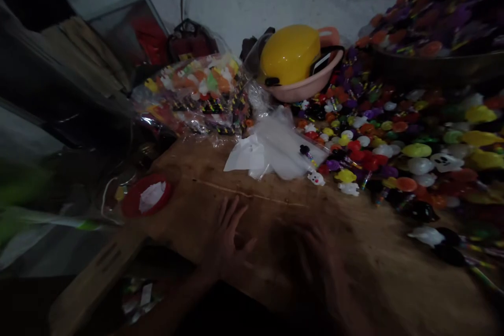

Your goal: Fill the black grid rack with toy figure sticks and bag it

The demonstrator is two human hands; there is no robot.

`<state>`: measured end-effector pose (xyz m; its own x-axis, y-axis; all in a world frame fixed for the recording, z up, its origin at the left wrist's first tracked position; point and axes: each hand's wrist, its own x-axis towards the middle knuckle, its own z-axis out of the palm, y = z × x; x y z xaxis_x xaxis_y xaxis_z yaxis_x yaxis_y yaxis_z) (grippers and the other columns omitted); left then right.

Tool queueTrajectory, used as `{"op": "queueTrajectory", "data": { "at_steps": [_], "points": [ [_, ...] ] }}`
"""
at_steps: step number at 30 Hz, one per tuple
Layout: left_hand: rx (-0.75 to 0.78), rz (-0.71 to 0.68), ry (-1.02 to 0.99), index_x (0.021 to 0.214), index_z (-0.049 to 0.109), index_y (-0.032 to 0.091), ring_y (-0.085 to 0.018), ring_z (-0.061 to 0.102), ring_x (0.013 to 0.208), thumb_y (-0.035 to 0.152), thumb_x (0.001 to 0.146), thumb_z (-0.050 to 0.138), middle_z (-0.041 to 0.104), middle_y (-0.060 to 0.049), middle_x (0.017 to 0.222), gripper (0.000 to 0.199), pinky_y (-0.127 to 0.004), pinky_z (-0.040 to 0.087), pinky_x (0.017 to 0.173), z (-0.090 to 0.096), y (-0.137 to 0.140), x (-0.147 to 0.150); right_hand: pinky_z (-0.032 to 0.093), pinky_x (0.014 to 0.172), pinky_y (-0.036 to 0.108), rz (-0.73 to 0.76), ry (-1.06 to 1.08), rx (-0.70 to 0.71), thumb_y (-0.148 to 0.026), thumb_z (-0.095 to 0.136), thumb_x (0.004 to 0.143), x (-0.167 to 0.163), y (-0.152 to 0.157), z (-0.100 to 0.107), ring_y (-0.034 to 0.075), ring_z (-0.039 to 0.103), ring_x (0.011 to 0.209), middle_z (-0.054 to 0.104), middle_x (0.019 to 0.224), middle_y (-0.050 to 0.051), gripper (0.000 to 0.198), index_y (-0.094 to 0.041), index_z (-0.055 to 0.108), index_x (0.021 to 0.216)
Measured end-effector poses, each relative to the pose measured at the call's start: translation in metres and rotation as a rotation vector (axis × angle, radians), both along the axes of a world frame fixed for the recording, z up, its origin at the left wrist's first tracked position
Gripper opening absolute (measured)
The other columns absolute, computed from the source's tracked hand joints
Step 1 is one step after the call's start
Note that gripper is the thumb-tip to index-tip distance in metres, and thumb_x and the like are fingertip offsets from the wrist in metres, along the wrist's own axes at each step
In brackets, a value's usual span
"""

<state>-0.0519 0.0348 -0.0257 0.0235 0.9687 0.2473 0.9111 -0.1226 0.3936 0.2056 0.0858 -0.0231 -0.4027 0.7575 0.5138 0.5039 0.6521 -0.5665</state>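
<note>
My left hand (228, 241) is over the wooden table, its fingers stretched and spread, holding nothing. To its right, my right hand (317, 247) is dim and a little blurred; its fingers look loosely extended and I see nothing in them. Beyond both hands lie clear plastic bags (277, 142) with a white paper (246, 153) on them. At the bags' right edge is a small white animal-faced toy (316, 178). A large spread of small colourful plastic toys (417, 150), some with beaded stems, covers the right side, among them a ghost-faced one (446, 162).
A filled clear bag of toys (205, 89) stands at the back left. Behind the bags, a pink basin (303, 90) holds a yellow rounded object (291, 52). A red dish (167, 197) with white paper slips sits left. A heaped metal container (437, 67) is back right.
</note>
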Motion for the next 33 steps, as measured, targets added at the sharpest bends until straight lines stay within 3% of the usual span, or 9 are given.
{"op": "queueTrajectory", "data": {
  "at_steps": [3, 6, 10, 13, 17, 19, 24, 27, 33],
  "points": [
    [-0.026, 0.015, -0.009, 0.151, 0.037, 0.023, -0.040, 0.012, 0.155, 0.045, 0.092, 0.059, 0.028, -0.011, 0.165, 0.066, -0.068, 0.031, 0.119, 0.001, 0.001, 0.000, 0.050, 0.091, 0.046, -0.105, -0.128, 0.080, -0.015, 0.040, 0.094, -0.005, 0.068, 0.016, 0.027, 0.064, 0.101, 0.071, 0.109, 0.010, 0.038, -0.023, 0.067, 0.120],
    [0.013, 0.032, -0.041, 0.150, 0.039, 0.022, -0.039, 0.011, 0.156, 0.042, 0.092, 0.061, 0.027, -0.011, 0.165, 0.065, -0.065, 0.032, 0.119, -0.003, 0.003, 0.000, 0.046, 0.093, 0.045, -0.294, -0.310, 0.095, -0.024, 0.043, 0.097, -0.027, 0.130, 0.028, 0.030, 0.060, 0.108, 0.067, 0.123, 0.015, 0.035, -0.017, 0.067, 0.121],
    [0.051, 0.081, -0.124, 0.148, 0.043, 0.023, -0.038, 0.012, 0.156, 0.030, 0.089, 0.064, 0.029, -0.010, 0.165, 0.063, -0.064, 0.030, 0.122, -0.008, 0.005, 0.004, 0.039, 0.093, 0.050, -0.437, -0.575, -0.035, -0.023, 0.046, 0.095, -0.066, 0.166, 0.034, 0.036, 0.055, 0.110, 0.064, 0.121, 0.023, 0.035, -0.010, 0.065, 0.121],
    [0.107, 0.082, -0.232, 0.145, 0.045, 0.021, -0.037, 0.016, 0.155, 0.024, 0.089, 0.061, 0.036, -0.012, 0.161, 0.058, -0.063, 0.031, 0.122, 0.001, 0.015, 0.011, 0.036, 0.094, 0.049, -0.379, -0.658, -0.073, -0.011, 0.042, 0.091, -0.089, 0.157, 0.032, 0.033, 0.056, 0.103, 0.066, 0.109, 0.022, 0.030, -0.010, 0.068, 0.106],
    [0.229, -0.136, -0.397, 0.145, 0.046, 0.019, -0.033, 0.031, 0.151, 0.019, 0.089, 0.056, 0.051, -0.011, 0.151, 0.057, -0.057, 0.027, 0.125, 0.023, 0.060, 0.018, 0.035, 0.093, 0.041, -0.324, -0.657, -0.049, -0.016, 0.045, 0.094, -0.099, 0.128, 0.034, 0.025, 0.058, 0.089, 0.069, 0.092, 0.013, 0.023, -0.015, 0.067, 0.093],
    [0.246, -0.137, -0.596, 0.136, 0.053, 0.019, -0.027, 0.052, 0.136, 0.017, 0.086, 0.056, 0.061, -0.011, 0.140, 0.049, -0.047, 0.039, 0.120, 0.027, 0.087, 0.021, 0.036, 0.088, 0.037, -0.383, -0.627, -0.047, -0.021, 0.042, 0.098, -0.093, 0.115, 0.041, 0.022, 0.058, 0.081, 0.069, 0.085, 0.011, 0.026, -0.016, 0.066, 0.089],
    [0.223, -0.034, -0.781, 0.123, 0.054, 0.016, -0.020, 0.070, 0.095, 0.021, 0.093, 0.044, 0.070, -0.013, 0.110, 0.032, -0.036, 0.059, 0.087, 0.009, 0.120, 0.031, 0.037, 0.080, 0.035, -0.564, -0.567, -0.036, -0.020, 0.024, 0.104, -0.060, 0.075, 0.052, 0.022, 0.062, 0.080, 0.069, 0.089, 0.013, 0.041, -0.014, 0.065, 0.099],
    [0.175, -0.063, -0.846, 0.116, 0.056, 0.017, -0.018, 0.071, 0.084, 0.031, 0.095, 0.048, 0.071, -0.009, 0.099, 0.026, -0.031, 0.060, 0.080, -0.005, 0.113, 0.036, 0.038, 0.089, 0.036, -0.412, -0.611, -0.032, -0.016, 0.036, 0.100, -0.054, 0.041, 0.044, 0.022, 0.064, 0.087, 0.072, 0.094, 0.011, 0.031, -0.017, 0.066, 0.108],
    [0.142, -0.029, -0.865, 0.146, 0.032, 0.014, -0.021, 0.071, 0.089, 0.033, 0.078, 0.072, 0.068, -0.014, 0.113, 0.081, -0.032, 0.060, 0.076, -0.003, 0.104, 0.043, 0.035, 0.102, 0.038, -0.045, -0.672, -0.034, -0.017, 0.049, 0.097, -0.071, -0.007, 0.027, 0.020, 0.065, 0.085, 0.074, 0.087, 0.005, 0.023, -0.020, 0.068, 0.108]
  ]
}}
